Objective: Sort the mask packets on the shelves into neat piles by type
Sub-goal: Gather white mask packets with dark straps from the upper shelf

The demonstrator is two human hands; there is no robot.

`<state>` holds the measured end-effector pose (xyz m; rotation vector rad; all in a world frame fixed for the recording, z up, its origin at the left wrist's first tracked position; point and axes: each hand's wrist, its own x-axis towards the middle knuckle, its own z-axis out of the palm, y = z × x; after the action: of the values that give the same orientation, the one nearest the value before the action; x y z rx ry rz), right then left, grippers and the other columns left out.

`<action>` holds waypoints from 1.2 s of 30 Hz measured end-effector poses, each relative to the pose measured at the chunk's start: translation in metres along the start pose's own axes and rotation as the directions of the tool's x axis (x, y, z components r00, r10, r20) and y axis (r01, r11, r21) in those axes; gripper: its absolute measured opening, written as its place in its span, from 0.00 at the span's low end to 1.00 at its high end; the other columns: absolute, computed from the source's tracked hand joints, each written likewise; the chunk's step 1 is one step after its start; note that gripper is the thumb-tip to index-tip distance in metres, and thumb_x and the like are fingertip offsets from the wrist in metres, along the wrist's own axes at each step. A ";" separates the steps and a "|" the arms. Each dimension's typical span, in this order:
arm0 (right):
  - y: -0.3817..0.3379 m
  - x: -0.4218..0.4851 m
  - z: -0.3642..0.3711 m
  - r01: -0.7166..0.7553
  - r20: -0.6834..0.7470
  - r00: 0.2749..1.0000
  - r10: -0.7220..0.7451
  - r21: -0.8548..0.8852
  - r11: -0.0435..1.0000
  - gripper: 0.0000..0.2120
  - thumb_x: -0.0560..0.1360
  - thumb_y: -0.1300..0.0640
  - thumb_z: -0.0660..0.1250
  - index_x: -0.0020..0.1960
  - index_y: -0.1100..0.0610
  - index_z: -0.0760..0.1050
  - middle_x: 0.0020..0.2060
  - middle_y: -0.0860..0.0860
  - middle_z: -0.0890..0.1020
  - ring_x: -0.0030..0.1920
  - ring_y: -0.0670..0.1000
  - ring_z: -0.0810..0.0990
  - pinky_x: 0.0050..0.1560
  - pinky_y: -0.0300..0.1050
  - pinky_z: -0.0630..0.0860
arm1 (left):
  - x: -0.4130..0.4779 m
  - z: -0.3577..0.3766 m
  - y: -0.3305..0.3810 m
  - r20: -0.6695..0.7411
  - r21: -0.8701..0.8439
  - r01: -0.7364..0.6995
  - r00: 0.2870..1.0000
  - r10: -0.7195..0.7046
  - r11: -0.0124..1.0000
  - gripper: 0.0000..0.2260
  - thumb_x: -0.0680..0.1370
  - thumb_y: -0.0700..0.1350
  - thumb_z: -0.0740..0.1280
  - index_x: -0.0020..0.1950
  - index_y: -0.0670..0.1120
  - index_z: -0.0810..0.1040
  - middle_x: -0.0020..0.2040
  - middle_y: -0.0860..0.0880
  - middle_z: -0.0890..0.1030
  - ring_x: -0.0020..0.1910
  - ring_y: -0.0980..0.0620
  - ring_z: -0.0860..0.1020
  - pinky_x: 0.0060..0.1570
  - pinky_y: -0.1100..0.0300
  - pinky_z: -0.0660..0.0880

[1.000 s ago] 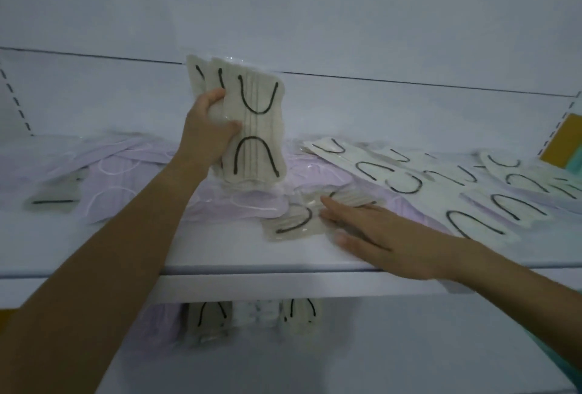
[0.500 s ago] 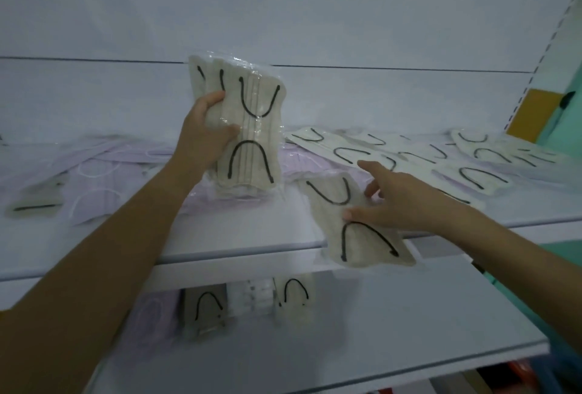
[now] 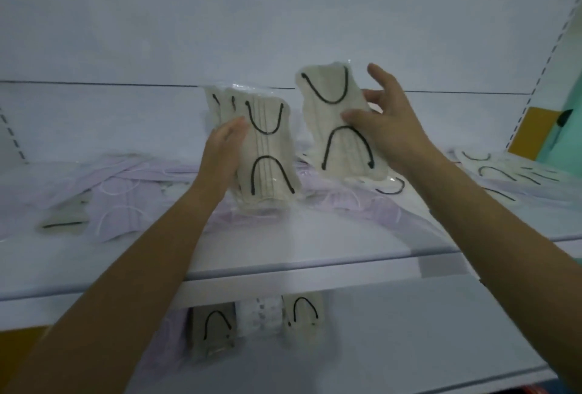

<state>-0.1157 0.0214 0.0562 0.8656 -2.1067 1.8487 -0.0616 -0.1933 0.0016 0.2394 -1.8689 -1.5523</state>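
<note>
Stack hides fingers of left hand; right hand partly covers packet.

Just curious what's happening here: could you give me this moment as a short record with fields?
Left hand: grips stack of cream packets, upright above upper shelf
Right hand: pinches single cream packet, raised beside the stack
Upper shelf: lilac packets left and centre, loose cream packets right
Lower shelf: a few upright packets at the back
</note>
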 end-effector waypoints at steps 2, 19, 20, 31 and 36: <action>0.010 0.009 0.039 -0.025 -0.003 1.000 0.025 0.023 0.999 0.34 0.72 0.68 0.66 0.73 0.55 0.56 0.47 0.46 0.72 0.42 0.44 0.75 0.39 0.33 0.76 | -0.001 0.001 0.004 0.018 -0.072 0.039 0.999 -0.038 0.997 0.13 0.76 0.54 0.65 0.56 0.49 0.79 0.58 0.49 0.79 0.57 0.52 0.77 0.65 0.51 0.70; 0.100 0.022 0.006 0.010 0.531 0.766 0.363 -0.574 0.819 0.25 0.81 0.55 0.57 0.75 0.52 0.54 0.61 0.46 0.72 0.62 0.48 0.71 0.60 0.39 0.68 | 0.013 0.002 -0.011 -0.090 0.204 -0.117 0.986 0.137 0.972 0.18 0.74 0.38 0.69 0.63 0.42 0.73 0.55 0.49 0.75 0.52 0.52 0.74 0.53 0.60 0.72; 0.098 0.031 0.004 -0.025 0.498 0.793 0.351 -0.549 0.836 0.24 0.80 0.56 0.57 0.75 0.52 0.55 0.61 0.47 0.73 0.62 0.49 0.72 0.58 0.39 0.69 | 0.012 0.001 -0.011 -0.086 0.200 -0.124 0.986 0.143 0.972 0.17 0.74 0.38 0.69 0.62 0.42 0.73 0.55 0.48 0.76 0.53 0.50 0.75 0.54 0.58 0.73; 0.120 0.088 -0.026 -0.280 0.109 0.863 0.493 -0.710 0.646 0.32 0.72 0.65 0.67 0.73 0.61 0.57 0.66 0.60 0.70 0.56 0.57 0.74 0.48 0.48 0.75 | 0.018 -0.004 -0.019 -0.064 0.202 -0.137 0.986 0.152 0.970 0.27 0.74 0.37 0.69 0.71 0.45 0.64 0.66 0.48 0.70 0.62 0.52 0.71 0.61 0.59 0.69; 0.089 0.116 -0.051 -0.095 -0.109 0.993 0.047 -0.484 0.870 0.25 0.76 0.66 0.59 0.71 0.58 0.61 0.51 0.56 0.74 0.53 0.55 0.75 0.50 0.45 0.71 | 0.019 -0.003 -0.019 -0.022 0.213 -0.185 0.981 0.194 0.959 0.28 0.75 0.35 0.67 0.72 0.50 0.65 0.67 0.50 0.68 0.66 0.50 0.69 0.65 0.55 0.68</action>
<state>-0.2691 0.0401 0.0517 0.5677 -2.4066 1.2479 -0.0787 -0.2110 -0.0083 0.1807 -1.9612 -1.2136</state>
